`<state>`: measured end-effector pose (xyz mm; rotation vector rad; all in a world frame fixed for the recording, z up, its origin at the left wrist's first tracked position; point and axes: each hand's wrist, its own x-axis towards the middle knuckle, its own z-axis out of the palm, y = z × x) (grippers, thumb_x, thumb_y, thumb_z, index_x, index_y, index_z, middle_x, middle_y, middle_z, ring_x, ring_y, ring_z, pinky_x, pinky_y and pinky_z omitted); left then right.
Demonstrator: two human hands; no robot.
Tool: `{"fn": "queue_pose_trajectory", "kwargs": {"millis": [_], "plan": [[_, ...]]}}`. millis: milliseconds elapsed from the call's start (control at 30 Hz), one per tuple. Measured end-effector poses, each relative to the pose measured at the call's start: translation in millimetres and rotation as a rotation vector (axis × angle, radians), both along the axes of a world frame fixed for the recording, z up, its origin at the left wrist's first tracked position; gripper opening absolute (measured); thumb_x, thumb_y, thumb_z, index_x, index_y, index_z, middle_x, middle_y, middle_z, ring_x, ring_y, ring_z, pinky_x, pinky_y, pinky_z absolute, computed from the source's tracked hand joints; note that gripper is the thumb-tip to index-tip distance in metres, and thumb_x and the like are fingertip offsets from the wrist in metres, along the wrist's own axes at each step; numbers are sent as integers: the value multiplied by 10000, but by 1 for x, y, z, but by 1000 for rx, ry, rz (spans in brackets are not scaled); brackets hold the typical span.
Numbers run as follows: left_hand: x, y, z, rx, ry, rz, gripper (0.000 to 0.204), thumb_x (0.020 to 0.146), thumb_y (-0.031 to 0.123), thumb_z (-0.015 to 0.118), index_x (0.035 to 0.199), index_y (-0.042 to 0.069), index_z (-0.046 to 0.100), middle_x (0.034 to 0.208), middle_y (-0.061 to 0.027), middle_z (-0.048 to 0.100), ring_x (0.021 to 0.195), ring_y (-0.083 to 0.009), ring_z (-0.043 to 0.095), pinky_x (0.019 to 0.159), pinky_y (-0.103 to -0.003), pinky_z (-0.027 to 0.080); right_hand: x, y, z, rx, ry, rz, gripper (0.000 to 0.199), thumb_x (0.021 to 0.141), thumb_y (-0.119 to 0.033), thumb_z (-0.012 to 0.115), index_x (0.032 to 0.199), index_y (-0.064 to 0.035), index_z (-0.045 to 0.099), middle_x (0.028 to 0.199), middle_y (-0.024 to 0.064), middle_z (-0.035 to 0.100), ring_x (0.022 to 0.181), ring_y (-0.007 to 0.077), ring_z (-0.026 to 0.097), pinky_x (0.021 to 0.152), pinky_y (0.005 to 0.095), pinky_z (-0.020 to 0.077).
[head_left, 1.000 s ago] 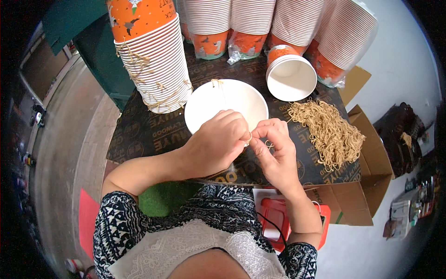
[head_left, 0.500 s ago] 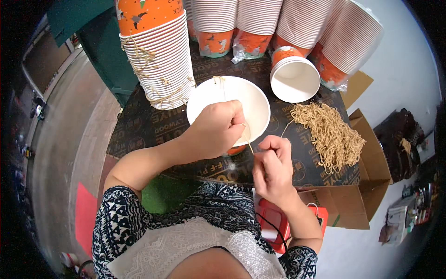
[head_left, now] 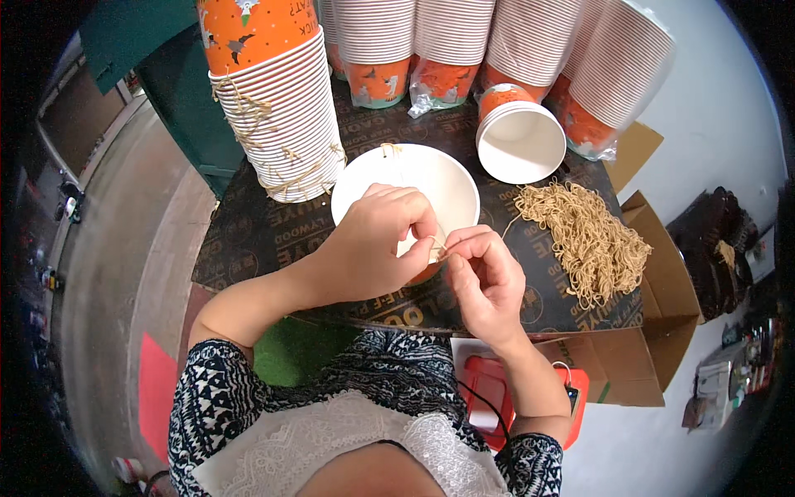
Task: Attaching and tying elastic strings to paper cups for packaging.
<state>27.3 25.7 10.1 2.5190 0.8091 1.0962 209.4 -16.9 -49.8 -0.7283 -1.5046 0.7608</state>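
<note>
While both hands pinch one thin tan rubber band (head_left: 439, 251) over white paper bowl (head_left: 407, 192), stacks crowd bench (head_left: 248, 240).
L hand (head_left: 373, 244) & R hand (head_left: 489, 277) fingertips clamped on band; ribbed cup stack (head_left: 277, 124) left, tangled band heap (head_left: 584, 236) right, open cup (head_left: 520, 142) behind.

Bright even light; white bowl (head_left: 406, 184) slightly glary; soft shadows beneath it; fisheye bending, black vignette far around bowl; centre sharp.

Paper cups, rubbery bands, printed board

The white bowl (head_left: 414, 184) looks matt paper; the band heap (head_left: 588, 238) dull tan rubber; the dark board (head_left: 248, 240) smooth.
</note>
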Motion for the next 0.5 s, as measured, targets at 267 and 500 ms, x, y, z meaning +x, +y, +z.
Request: {"fn": "queue_pose_trajectory", "kwargs": {"millis": [267,500], "plan": [[-5,-7,-9,152,51,-31,238,702,-2,670,842,84,498,783,-59,545,784,-291,574,959,-501,395,-3,-6,5,116,-167,-181,85,863,63,625,916,14,581,809,72,522,627,113,487,568,246,412],[-8,-22,-15,184,129,-59,198,751,22,671,865,93,526,814,-47,509,820,-261,558,1064,-595,319,-8,-8,2,129,-188,-278,87,870,50,647,918,16,583,767,63,502,600,113,468,534,251,393]]}}
